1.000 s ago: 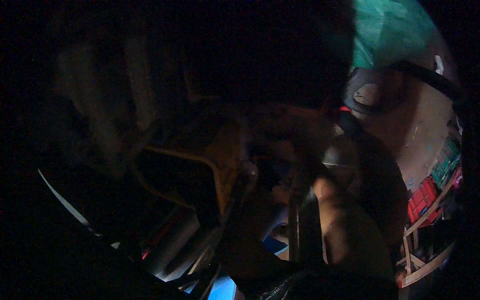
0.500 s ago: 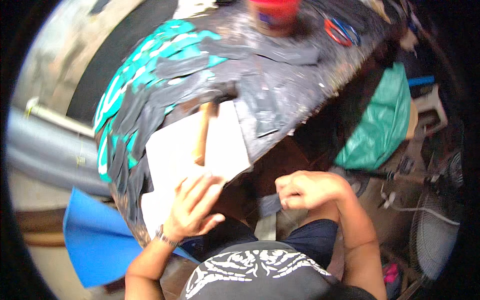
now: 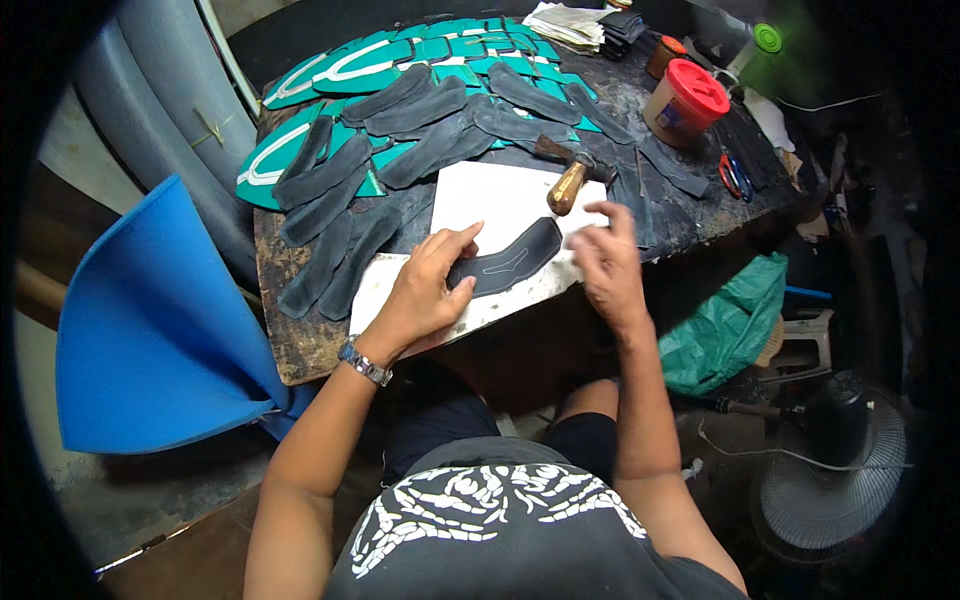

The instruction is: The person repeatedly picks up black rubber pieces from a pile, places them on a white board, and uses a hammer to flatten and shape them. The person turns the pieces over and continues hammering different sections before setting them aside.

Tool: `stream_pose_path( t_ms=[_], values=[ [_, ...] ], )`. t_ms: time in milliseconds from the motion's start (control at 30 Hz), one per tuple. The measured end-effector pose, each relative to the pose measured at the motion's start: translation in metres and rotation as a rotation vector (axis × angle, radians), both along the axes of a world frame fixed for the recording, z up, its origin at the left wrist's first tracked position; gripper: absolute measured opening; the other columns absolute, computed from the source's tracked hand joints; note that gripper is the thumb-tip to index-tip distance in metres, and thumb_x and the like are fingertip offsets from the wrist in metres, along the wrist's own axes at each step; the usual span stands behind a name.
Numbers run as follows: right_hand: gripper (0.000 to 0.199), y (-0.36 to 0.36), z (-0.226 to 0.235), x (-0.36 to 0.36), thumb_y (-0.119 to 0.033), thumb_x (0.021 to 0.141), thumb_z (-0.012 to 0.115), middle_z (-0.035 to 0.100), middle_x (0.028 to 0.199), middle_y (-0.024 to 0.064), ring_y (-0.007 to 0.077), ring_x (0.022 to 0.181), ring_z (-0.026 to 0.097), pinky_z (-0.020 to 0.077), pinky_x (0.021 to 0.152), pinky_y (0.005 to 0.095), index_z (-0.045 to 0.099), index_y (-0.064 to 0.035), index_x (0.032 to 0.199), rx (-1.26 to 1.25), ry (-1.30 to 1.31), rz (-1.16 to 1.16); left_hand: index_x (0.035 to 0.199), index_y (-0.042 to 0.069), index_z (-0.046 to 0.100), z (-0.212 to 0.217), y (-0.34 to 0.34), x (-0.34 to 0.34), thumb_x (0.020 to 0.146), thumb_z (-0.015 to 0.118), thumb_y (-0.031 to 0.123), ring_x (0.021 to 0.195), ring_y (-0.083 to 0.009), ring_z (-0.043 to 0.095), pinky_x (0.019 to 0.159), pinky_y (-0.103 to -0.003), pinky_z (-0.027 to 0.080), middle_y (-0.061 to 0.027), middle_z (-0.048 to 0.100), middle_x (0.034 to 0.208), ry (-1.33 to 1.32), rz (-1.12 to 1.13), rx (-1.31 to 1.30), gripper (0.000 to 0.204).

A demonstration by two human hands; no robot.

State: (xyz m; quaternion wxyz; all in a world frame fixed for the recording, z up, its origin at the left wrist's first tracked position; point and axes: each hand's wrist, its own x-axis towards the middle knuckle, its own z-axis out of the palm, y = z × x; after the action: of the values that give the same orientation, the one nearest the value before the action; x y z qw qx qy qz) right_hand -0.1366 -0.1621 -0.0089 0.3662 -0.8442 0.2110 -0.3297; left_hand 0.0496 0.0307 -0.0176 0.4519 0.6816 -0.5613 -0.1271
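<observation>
A curved dark strap piece (image 3: pixel 512 258) with pale stitch lines lies on a white slab (image 3: pixel 470 205) at the near edge of the worn table (image 3: pixel 300 345). My left hand (image 3: pixel 425 290) lies flat with its fingers pressing the strap's left end. My right hand (image 3: pixel 605 262) hovers at the strap's right end, fingers spread and holding nothing. A wooden-handled hammer (image 3: pixel 568 183) rests on the slab just beyond my right hand.
Several dark strap pieces (image 3: pixel 340 205) and teal sole cut-outs (image 3: pixel 350 65) cover the table. A red-lidded tub (image 3: pixel 686 100) and red-handled scissors (image 3: pixel 735 176) sit at the right. A blue foam sheet (image 3: pixel 150 330) stands at the left, a green bag (image 3: pixel 725 325) and a fan (image 3: pixel 835 465) at the right.
The view swung from dark under-table clutter up to the tabletop. Both hands moved onto the white slab, and the dark strap piece now lies under them.
</observation>
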Motion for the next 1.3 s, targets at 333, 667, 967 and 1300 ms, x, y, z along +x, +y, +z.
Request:
stream_pose_path(
  t_ms=[333, 667, 967, 1300],
  values=[
    [0.033, 0.178, -0.300, -0.098, -0.017, 0.089, 0.052, 0.067, 0.115, 0.0263, 0.0375, 0.110, 0.065, 0.0504, 0.095, 0.0460, 0.070, -0.0022, 0.113, 0.598, 1.120, 0.569, 0.142, -0.001, 0.050, -0.003, -0.003, 0.001, 0.101, 0.034, -0.009, 0.111, -0.0188, 0.064, 0.102, -0.033, 0.051, -0.0148, 0.064, 0.123, 0.541, 0.123, -0.102, 0.045],
    [0.048, 0.096, -0.318, -0.074, -0.027, 0.097, 0.046, 0.058, 0.138, 0.0288, 0.0376, 0.129, 0.057, 0.0461, 0.105, 0.0465, 0.062, -0.0022, 0.134, 0.626, 1.385, 0.585, 0.126, -0.006, 0.062, 0.021, 0.002, -0.011, 0.093, 0.051, -0.010, 0.112, -0.0344, 0.067, 0.100, -0.039, 0.051, -0.0236, 0.066, 0.118, 0.030, 0.272, 0.151, 0.035],
    [0.051, 0.041, -0.266, -0.018, -0.033, 0.100, 0.044, 0.058, 0.139, 0.0272, 0.0383, 0.131, 0.056, 0.0443, 0.107, 0.0470, 0.060, -0.0001, 0.136, 0.546, 1.366, 0.670, 0.130, 0.003, 0.064, 0.033, -0.004, -0.013, 0.070, 0.086, 0.020, 0.119, -0.0375, 0.055, 0.100, -0.050, 0.042, -0.0212, 0.057, 0.133, -0.182, 0.013, 0.413, 0.066],
    [0.056, -0.004, -0.200, -0.020, -0.039, 0.104, 0.041, 0.059, 0.140, 0.0255, 0.0391, 0.133, 0.054, 0.0425, 0.110, 0.0475, 0.058, 0.0022, 0.138, 0.292, 1.389, 1.140, 0.129, -0.003, 0.064, 0.022, -0.001, -0.020, 0.071, 0.084, 0.012, 0.101, -0.0360, 0.053, 0.090, -0.047, 0.043, -0.0191, 0.057, 0.112, -0.319, 0.033, 0.300, 0.063]
  ],
)
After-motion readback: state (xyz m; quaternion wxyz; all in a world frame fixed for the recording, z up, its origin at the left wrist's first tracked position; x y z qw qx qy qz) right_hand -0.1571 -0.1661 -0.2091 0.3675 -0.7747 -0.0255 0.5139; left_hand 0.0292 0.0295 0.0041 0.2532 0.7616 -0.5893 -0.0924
